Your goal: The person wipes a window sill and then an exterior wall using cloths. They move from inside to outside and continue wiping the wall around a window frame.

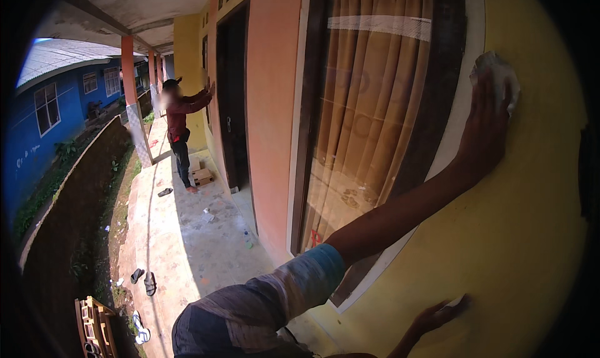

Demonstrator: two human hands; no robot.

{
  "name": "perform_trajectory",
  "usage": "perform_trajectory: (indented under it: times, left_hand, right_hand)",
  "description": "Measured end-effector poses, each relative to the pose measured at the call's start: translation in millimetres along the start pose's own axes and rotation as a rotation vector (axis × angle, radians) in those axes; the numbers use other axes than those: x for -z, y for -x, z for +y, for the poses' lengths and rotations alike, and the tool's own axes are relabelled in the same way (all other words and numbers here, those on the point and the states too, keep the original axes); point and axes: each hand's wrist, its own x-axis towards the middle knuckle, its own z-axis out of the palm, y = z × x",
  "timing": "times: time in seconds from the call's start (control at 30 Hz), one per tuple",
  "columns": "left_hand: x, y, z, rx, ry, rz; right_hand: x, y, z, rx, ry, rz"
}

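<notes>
My left arm stretches up across the window to the yellow wall [525, 245]. My left hand [487, 117] presses a crumpled whitish sheet [505, 77] against the wall, beside the window's upper right frame; whether it is cloth, paper or plastic I cannot tell. Lower down, my right hand [437, 315] is at the same wall, below the window's corner. Something small and pale [457, 302] shows at its fingers, too little of it visible to name.
A window [375, 108] with brown curtains fills the middle. Along the porch, another person [178, 130] stands with raised hands at the wall, near cardboard boxes [201, 175] and a dark doorway [234, 102]. Sandals [150, 283], a bottle [247, 238] and a wooden rack [94, 327] are on the ground.
</notes>
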Motion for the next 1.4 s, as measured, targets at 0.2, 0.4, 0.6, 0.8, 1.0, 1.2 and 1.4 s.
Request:
perform_trajectory:
  times: [0.2, 0.4, 0.6, 0.8, 1.0, 1.2, 1.4]
  left_hand:
    - [11, 12, 1, -0.033, -0.022, -0.084]
    - [9, -38, -7, -0.023, 0.069, -0.064]
    - [3, 17, 3, -0.07, -0.116, -0.062]
    - [1, -70, -30, -0.018, -0.002, -0.065]
    - [17, 32, -15, -0.029, -0.126, -0.117]
    - [2, -53, -8, -0.024, 0.043, -0.059]
    - [-1, -3, -11, -0.046, 0.073, -0.087]
  right_hand:
    - [-2, 11, -18, -0.116, -0.067, -0.111]
    - [5, 15, -21, -0.125, -0.024, -0.133]
    - [5, 14, -16, -0.146, -0.072, -0.151]
    - [-7, 22, -13, -0.14, -0.072, -0.124]
    - [-8, 23, -18, -0.15, -0.181, -0.186]
    - [1, 11, -8, -0.074, -0.019, -0.119]
    - [-19, 13, 6, -0.078, -0.087, -0.083]
